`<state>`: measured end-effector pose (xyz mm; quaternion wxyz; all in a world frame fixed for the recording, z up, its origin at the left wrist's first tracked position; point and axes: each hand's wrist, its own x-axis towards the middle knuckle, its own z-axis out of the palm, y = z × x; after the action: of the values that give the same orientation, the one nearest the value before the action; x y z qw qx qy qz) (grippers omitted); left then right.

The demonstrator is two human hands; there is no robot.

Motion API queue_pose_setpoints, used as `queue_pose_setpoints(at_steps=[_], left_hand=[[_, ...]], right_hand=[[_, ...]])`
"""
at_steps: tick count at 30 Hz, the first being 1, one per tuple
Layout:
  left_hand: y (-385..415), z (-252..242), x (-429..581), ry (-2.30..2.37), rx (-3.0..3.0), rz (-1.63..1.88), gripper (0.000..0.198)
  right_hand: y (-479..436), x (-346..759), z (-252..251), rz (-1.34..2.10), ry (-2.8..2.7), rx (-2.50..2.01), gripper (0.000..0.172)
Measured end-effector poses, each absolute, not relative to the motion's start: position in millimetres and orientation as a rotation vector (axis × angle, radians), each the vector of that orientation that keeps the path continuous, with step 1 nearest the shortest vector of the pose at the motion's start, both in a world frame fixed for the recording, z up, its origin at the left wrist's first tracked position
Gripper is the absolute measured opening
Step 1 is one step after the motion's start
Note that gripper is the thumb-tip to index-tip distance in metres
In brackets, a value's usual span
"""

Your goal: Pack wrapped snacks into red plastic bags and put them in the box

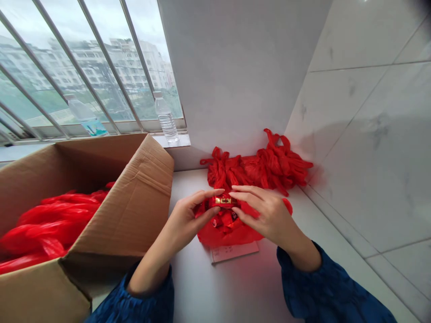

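A white-tiled wall (367,152) rises along the right side of the bench (242,287), and a barred window (90,76) looks out on pale apartment blocks at the back left. Two clear plastic water bottles stand by the glass, one on the sill (165,121) and one farther left (85,117), behind the bars. A large open cardboard box (117,215) takes up the left of the view, its flaps folded outward and a heap of red plastic bags (47,229) inside. On the bench, a long, twisted bundle of red plastic (259,168) lies against the wall's corner. Nearer the person, a spread red plastic bag (229,231) holds small red wrapped items (224,220) and lies partly on a pale paper slip (234,252). Both blue-sleeved arms reach in from the bottom of the view, with the left hand (188,220) just right of the box and the right hand (266,215) above the bag. Between them, directly over the bag, is a small red packet with gold lettering (224,201). The left hand's fingers and thumb pinch its left end, while the right hand's fingers (249,197) are slightly spread, their tips at its right end; whether they grip it cannot be told.
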<state>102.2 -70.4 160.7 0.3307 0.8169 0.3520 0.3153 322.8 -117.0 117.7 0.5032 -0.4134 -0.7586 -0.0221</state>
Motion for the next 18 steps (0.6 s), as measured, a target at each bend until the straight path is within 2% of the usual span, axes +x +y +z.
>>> queue_pose_setpoints(at_steps=[7, 13, 18], left_hand=[[-66.9, 155.1, 101.6, 0.918, 2.052, 0.796, 0.040], [-67.0, 154.3, 102.8, 0.927, 2.109, 0.788, 0.038], [-69.8, 156.8, 106.1, 0.949, 2.221, 0.811, 0.033]], right_hand=[[-119.1, 315.2, 116.6, -0.433, -1.859, -0.979, 0.012], [-117.3, 314.3, 116.4, -0.422, -1.865, -1.032, 0.014], [-112.8, 315.8, 111.9, -0.277, -1.852, -1.058, 0.013]])
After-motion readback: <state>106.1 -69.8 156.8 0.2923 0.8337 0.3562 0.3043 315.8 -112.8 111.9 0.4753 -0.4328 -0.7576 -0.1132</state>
